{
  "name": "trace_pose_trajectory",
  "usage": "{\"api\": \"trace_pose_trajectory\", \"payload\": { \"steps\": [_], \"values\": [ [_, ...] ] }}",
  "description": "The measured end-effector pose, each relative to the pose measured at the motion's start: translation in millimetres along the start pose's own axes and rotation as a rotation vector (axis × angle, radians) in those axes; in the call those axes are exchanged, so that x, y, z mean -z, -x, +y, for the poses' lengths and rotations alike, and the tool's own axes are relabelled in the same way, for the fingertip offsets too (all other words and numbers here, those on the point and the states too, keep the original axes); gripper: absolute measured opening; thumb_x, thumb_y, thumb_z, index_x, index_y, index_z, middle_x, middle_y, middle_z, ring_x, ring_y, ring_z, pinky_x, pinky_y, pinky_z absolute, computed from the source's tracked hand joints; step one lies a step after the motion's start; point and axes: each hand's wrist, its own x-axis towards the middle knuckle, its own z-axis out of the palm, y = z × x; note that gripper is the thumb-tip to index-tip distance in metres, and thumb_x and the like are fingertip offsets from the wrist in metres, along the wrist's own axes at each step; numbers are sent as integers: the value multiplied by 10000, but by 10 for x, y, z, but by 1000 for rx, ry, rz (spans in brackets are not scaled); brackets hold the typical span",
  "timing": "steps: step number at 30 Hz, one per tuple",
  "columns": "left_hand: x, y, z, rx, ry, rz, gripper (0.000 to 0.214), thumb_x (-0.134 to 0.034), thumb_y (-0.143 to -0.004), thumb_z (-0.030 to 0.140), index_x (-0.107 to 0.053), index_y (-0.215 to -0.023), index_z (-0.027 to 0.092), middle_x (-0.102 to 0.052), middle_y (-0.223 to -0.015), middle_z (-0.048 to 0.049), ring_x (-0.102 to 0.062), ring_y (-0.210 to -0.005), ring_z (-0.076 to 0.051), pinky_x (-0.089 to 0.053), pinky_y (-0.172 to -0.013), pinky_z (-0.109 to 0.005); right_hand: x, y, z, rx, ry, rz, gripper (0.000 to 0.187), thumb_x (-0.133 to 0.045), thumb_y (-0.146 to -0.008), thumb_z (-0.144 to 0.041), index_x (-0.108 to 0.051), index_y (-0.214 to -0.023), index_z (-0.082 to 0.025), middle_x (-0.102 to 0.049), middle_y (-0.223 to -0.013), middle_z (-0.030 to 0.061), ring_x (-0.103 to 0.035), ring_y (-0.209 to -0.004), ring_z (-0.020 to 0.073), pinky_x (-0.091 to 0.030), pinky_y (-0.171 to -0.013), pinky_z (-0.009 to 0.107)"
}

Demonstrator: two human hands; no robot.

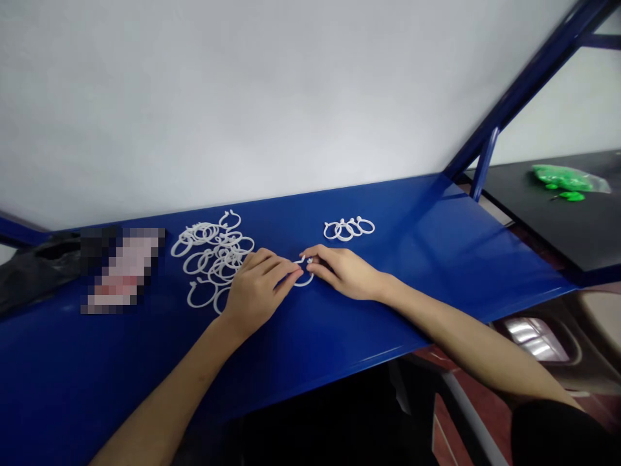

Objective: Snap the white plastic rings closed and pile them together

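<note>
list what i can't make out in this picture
All in the head view:
White ring: partly covered by the left hand and right hand.
Count of rings in the pile: they overlap, and the left hand covers some.
Black bundle: cut off by the left edge.
Pink slip: pixelated, details unreadable.
Green items: too small and blurred.

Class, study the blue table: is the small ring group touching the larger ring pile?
Apart: the head view plainly shows blue tabletop between the small ring group and the larger ring pile.
</note>
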Motion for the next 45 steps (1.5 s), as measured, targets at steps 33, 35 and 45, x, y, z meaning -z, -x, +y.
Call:
{"api": "trace_pose_trajectory", "payload": {
  "steps": [33,35,45],
  "values": [
    [-49,-50,162,685,809,-55,248,-588,-948,465,-604,-952,217,-750,-966,-34,-731,-919,-184,-612,-807,-320,-169,7,30,8,-237,333,157,-569,-1002,-286,-564,-1140,-210,-693,-862,1,-675,-747,125,-549,-695,265],
    [-60,-39,145,680,753,-67,249,-567,-962,465,-625,-963,222,-752,-930,-23,-722,-841,-162,-595,-770,-295,-161,18,34,52,-185,310,171,-556,-1013,-268,-586,-1170,-208,-721,-918,17,-690,-780,128,-555,-724,267],
    [-45,12,171,502,501,-102,262,-523,-985,346,-548,-762,212,-671,-670,39,-574,-570,-110,-431,-607,-253,-110,77,-7,200,-84,190,141,-522,-1032,-216,-660,-1016,-188,-748,-1017,57,-726,-944,160,-575,-788,273]
  ]
}}
